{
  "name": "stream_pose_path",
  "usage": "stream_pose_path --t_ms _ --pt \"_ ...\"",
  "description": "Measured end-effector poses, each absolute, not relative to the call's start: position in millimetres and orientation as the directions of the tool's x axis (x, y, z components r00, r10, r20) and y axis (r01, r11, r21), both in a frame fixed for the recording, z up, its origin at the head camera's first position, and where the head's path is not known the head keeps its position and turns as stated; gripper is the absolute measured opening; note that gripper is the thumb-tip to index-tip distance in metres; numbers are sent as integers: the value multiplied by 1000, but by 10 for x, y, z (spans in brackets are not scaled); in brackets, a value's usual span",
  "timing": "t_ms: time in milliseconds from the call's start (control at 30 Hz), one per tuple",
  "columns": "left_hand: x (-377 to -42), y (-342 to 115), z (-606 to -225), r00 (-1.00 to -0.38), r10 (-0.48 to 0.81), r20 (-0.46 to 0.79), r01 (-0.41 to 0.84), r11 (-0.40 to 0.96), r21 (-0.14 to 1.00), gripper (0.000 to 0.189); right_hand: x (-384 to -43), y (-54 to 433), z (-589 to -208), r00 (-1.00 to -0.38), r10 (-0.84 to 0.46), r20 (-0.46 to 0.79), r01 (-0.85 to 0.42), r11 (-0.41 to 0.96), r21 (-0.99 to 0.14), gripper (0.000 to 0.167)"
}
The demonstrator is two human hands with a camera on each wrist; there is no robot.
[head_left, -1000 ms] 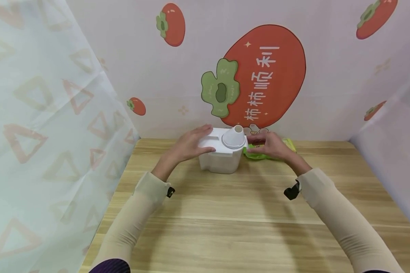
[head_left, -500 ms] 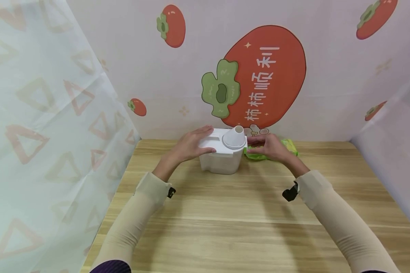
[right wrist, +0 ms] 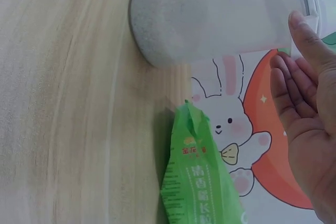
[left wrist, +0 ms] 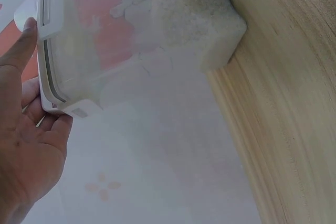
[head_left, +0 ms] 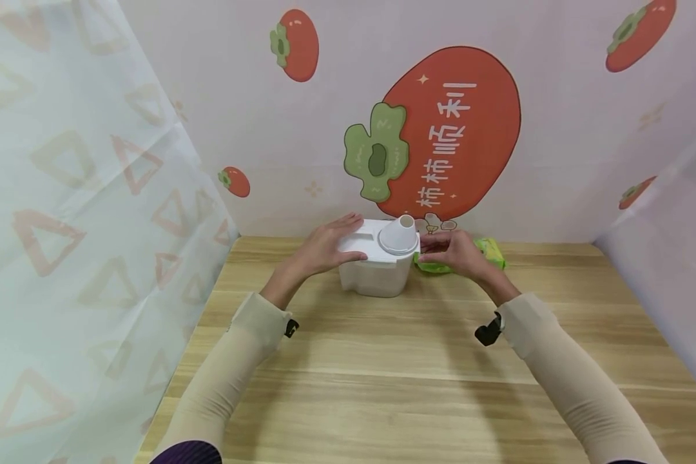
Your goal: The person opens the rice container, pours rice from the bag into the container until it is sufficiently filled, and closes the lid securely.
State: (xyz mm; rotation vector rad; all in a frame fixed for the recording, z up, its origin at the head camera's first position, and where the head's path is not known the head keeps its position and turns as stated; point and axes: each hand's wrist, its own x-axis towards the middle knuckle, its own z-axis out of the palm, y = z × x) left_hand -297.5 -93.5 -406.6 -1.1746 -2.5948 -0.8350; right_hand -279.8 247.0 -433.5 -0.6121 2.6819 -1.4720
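Observation:
A white, see-through storage container (head_left: 377, 277) stands upright on the wooden table, pale grainy contents visible low inside it. Its white lid (head_left: 356, 243) has a handle slot and a cone-shaped piece (head_left: 398, 236) on the right part. The person's left hand (head_left: 325, 246) grips the lid's left end, thumb at the front and fingers at the back. At the container's right end is the right hand (head_left: 455, 250). In the right wrist view its thumb touches the white latch (right wrist: 310, 24) at the rim, and its other fingers extend loosely beside it.
A green printed packet (right wrist: 197, 177) lies behind the right hand, near the back wall. Patterned sheets with persimmons and a rabbit cover the back wall (head_left: 313, 142). Another patterned sheet (head_left: 104, 258) stands on the left. The wooden table (head_left: 371, 386) stretches forward.
The right forearm has shifted slightly left while its hand stays at the container's right end. The left hand and the container look unchanged.

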Motion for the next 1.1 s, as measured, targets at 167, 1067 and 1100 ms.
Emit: stream_pose_path --t_ms 167,1067,1100 --pt "-2995 -950 -4071 -666 642 380 744 528 410 82 -2822 2444 -4385 -927 -332 173 -317 451 -834 45" --pt "-3012 -860 -4060 -684 641 349 724 535 436 83 -2704 2330 -4407 -920 -323 224 -363 478 -800 39" --pt "-3014 -862 -4061 -681 641 354 726 529 440 82 -2733 2350 -4450 -920 -322 225 -363 480 -798 40"
